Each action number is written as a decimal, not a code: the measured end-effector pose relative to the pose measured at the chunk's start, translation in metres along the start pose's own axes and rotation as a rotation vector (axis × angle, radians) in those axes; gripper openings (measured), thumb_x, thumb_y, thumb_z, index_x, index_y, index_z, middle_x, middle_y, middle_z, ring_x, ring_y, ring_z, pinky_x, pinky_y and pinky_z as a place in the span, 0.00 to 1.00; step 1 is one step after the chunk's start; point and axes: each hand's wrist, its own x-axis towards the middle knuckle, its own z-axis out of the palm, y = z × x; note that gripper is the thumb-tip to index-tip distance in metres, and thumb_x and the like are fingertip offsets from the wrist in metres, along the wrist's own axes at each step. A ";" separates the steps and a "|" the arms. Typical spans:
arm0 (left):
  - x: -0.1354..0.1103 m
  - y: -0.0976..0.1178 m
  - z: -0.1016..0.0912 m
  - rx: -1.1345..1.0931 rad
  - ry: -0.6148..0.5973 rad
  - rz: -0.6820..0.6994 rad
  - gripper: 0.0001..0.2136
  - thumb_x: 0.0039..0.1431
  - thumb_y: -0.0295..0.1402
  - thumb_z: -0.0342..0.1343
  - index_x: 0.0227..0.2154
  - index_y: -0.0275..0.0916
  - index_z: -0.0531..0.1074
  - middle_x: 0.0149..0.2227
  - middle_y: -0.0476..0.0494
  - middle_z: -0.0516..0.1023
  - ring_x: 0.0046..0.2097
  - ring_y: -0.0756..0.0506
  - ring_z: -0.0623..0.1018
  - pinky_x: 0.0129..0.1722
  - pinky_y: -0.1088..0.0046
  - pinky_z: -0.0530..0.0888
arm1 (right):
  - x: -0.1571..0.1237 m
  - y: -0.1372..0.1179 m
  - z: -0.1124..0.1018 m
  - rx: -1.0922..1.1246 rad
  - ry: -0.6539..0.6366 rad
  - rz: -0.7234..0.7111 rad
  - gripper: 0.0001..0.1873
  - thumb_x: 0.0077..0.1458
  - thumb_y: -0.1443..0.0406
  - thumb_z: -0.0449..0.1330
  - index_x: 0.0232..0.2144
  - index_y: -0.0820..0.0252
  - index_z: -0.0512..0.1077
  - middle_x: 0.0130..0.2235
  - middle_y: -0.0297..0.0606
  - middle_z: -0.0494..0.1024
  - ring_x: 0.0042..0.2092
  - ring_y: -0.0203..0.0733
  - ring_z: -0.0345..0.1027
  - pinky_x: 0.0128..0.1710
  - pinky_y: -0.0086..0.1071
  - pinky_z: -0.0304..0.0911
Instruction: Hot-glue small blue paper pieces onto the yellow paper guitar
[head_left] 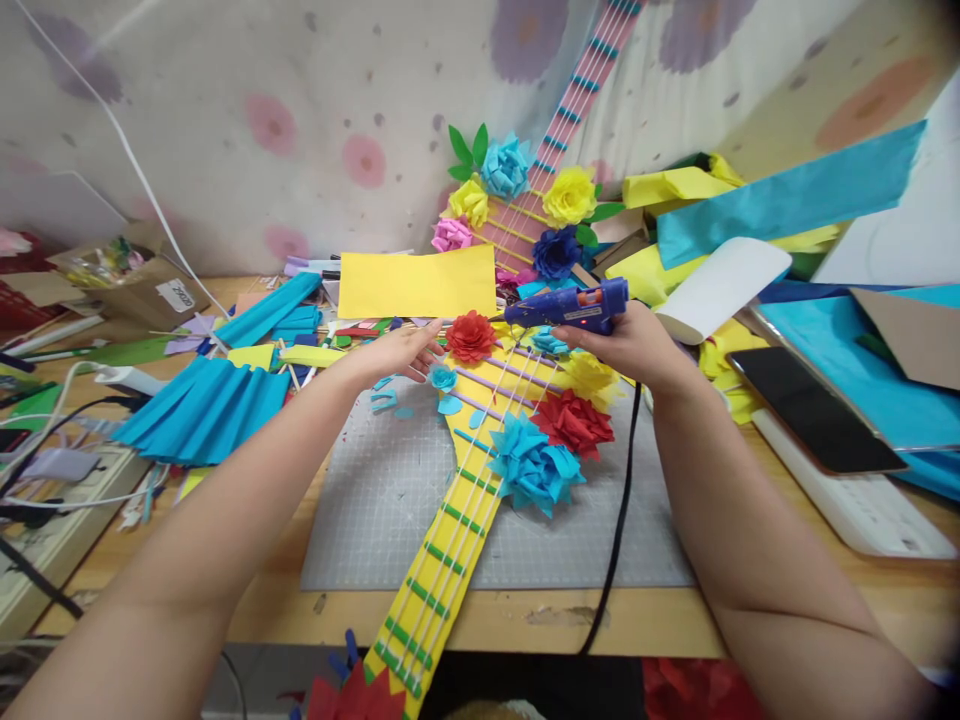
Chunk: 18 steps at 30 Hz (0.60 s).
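My right hand (pixel 634 345) is wrapped around a blue hot glue gun (pixel 568 306), with its nozzle pointing left, close to a red paper flower (pixel 471 338). At that flower's left edge is my left hand (pixel 401 352), its fingers stretched out and apart; I see nothing held in it. Below both hands lies a yellow paper guitar (pixel 459 500) with white strings and green frets. Its body carries a large blue paper flower (pixel 536 465), another red flower (pixel 576 422), a yellow flower (pixel 592 378) and a small blue flower (pixel 443 377).
A grey cutting mat (pixel 375 530) lies under the guitar. The black cord (pixel 621 520) hangs over the table edge. A pink paper guitar (pixel 574 115) leans at the back. Blue pleated paper (pixel 210 410) and a power strip (pixel 90 500) are left, a phone (pixel 814 410) right.
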 end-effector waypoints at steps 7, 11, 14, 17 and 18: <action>-0.002 0.001 0.000 -0.028 -0.015 0.007 0.30 0.55 0.58 0.47 0.39 0.34 0.74 0.39 0.35 0.79 0.41 0.42 0.78 0.40 0.67 0.76 | 0.000 0.002 0.000 -0.002 0.016 0.009 0.20 0.43 0.50 0.63 0.31 0.60 0.74 0.28 0.39 0.75 0.31 0.46 0.67 0.35 0.40 0.67; -0.004 0.004 0.002 0.009 -0.033 -0.002 0.29 0.56 0.58 0.45 0.39 0.34 0.73 0.43 0.34 0.79 0.44 0.42 0.78 0.39 0.69 0.76 | 0.000 0.001 0.000 -0.011 0.010 0.025 0.22 0.42 0.48 0.63 0.31 0.60 0.73 0.28 0.40 0.74 0.32 0.47 0.68 0.35 0.41 0.66; -0.006 0.005 0.005 0.025 -0.032 -0.001 0.28 0.57 0.57 0.44 0.39 0.35 0.73 0.45 0.34 0.78 0.46 0.41 0.77 0.38 0.70 0.76 | 0.000 0.000 -0.001 -0.018 0.008 0.031 0.22 0.43 0.48 0.62 0.31 0.60 0.74 0.28 0.40 0.73 0.32 0.47 0.67 0.35 0.41 0.66; -0.005 0.005 0.007 0.012 -0.043 -0.010 0.28 0.57 0.56 0.44 0.40 0.35 0.73 0.44 0.34 0.78 0.46 0.40 0.77 0.38 0.69 0.76 | 0.000 0.000 0.000 -0.015 0.010 0.029 0.22 0.43 0.49 0.62 0.31 0.61 0.74 0.28 0.40 0.74 0.31 0.45 0.66 0.33 0.40 0.65; -0.005 0.004 0.007 0.006 -0.050 -0.013 0.27 0.58 0.56 0.44 0.40 0.35 0.73 0.44 0.34 0.78 0.46 0.40 0.77 0.37 0.69 0.76 | 0.000 0.000 0.000 -0.016 0.011 0.028 0.22 0.43 0.49 0.62 0.31 0.61 0.75 0.28 0.40 0.74 0.31 0.45 0.65 0.33 0.40 0.65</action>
